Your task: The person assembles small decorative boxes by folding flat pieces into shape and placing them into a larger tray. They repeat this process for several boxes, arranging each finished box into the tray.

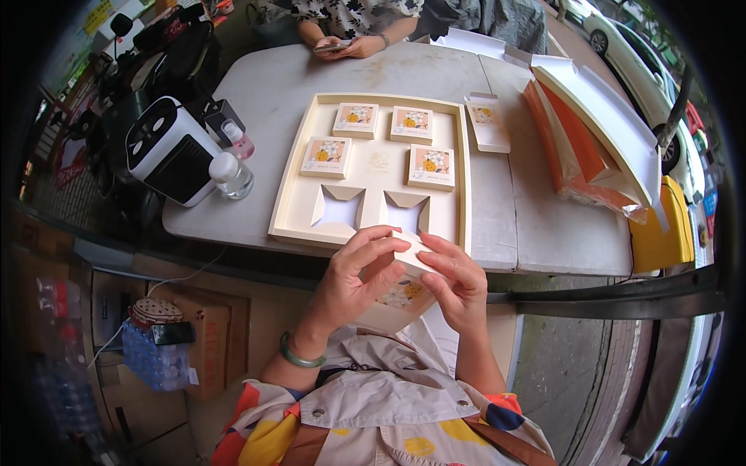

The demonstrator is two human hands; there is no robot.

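A small cream box with a floral print [401, 297] is held tilted in front of my chest, at the near edge of the table. My left hand [359, 268] grips it from the left, and my right hand [457, 278] from the right. Fingers of both hands meet at its upper end. Just beyond lies a large cream tray [465, 186]. Several matching floral boxes sit in it, among them one at the back left [356, 120] and one on the right [430, 168]. Two square openings with folded edges, a left one [339, 210] and a right one [406, 211], show in its near part.
Left of the tray stand a white-and-black appliance [172, 151], a clear bottle [231, 177] and a pink spray bottle [238, 138]. A flat open box [489, 128] and orange packaging [571, 140] lie to the right. Across the table [264, 81], another person [357, 27] holds a phone.
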